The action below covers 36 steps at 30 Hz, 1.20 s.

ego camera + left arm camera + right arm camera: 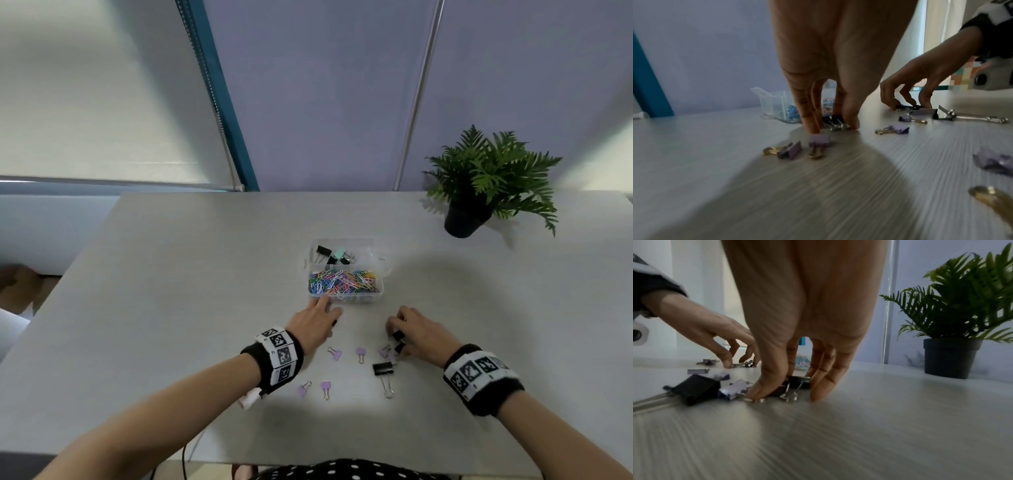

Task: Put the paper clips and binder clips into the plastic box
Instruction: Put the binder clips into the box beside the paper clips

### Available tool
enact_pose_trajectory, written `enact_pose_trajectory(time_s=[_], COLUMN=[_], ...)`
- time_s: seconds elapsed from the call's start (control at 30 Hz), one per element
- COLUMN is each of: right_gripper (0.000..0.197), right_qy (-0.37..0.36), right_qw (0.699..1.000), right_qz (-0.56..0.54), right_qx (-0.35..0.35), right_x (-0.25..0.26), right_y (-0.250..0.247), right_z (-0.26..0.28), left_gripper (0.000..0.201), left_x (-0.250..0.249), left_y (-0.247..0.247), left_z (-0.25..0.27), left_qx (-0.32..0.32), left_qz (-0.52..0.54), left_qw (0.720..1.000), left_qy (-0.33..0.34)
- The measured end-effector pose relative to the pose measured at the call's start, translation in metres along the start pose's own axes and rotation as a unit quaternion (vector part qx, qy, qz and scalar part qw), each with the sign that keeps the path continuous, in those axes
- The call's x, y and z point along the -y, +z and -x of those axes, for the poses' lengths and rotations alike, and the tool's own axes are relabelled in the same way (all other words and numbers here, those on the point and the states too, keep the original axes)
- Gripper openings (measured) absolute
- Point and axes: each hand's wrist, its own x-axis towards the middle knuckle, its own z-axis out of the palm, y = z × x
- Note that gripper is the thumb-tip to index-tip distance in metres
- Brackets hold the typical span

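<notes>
The clear plastic box (pixel 378 295) stands mid-table, with coloured paper clips (pixel 344 281) in its near half and a few binder clips (pixel 334 255) in its far half. My left hand (pixel 329 312) is down just in front of the box's left corner; its fingers and thumb curl round a small black binder clip (pixel 835 121) lying on the table. My right hand (pixel 397 340) is further right, its thumb and fingers closed round a black binder clip (pixel 797 382) on the table. Several purple binder clips (pixel 360 354) and a large black binder clip (pixel 383 368) lie loose nearby.
A potted fern (pixel 479 185) stands at the table's (pixel 171 308) back right corner. Two purple clips (pixel 325 389) lie near my left wrist. The wall and a window blind close off the far side.
</notes>
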Motion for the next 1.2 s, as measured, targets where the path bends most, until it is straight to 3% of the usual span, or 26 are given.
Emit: enact_pose_trajectory(time_s=[0.17,0.4,0.5,0.67,1.2], right_gripper=[0.034,0.049,0.043,0.032,0.029], right_qy=[-0.011,-0.021,-0.027,-0.017,-0.016], right_qw=[0.999,0.999,0.999,1.0,0.999], right_qz=[-0.027,-0.031,-0.003,-0.005,-0.031], right_qx=[0.013,0.023,0.018,0.007,-0.019], right_x=[0.013,0.023,0.025,0.024,0.023], right_y=[0.009,0.007,0.009,0.015,0.015], right_z=[-0.008,-0.008,-0.007,-0.006,-0.011], left_gripper=[0.035,0.039,0.044,0.032,0.034], left_x=[0.001,0.0,0.0,-0.001,0.005], left_y=[0.005,0.004,0.002,0.007,0.003], left_z=[0.003,0.007,0.007,0.007,0.007], left_qx=[-0.008,0.004,0.01,0.01,0.006], left_qz=[0.03,0.058,0.047,0.025,0.014], left_qw=[0.999,0.997,0.998,0.999,0.999], left_qy=[-0.01,-0.045,-0.044,-0.04,-0.052])
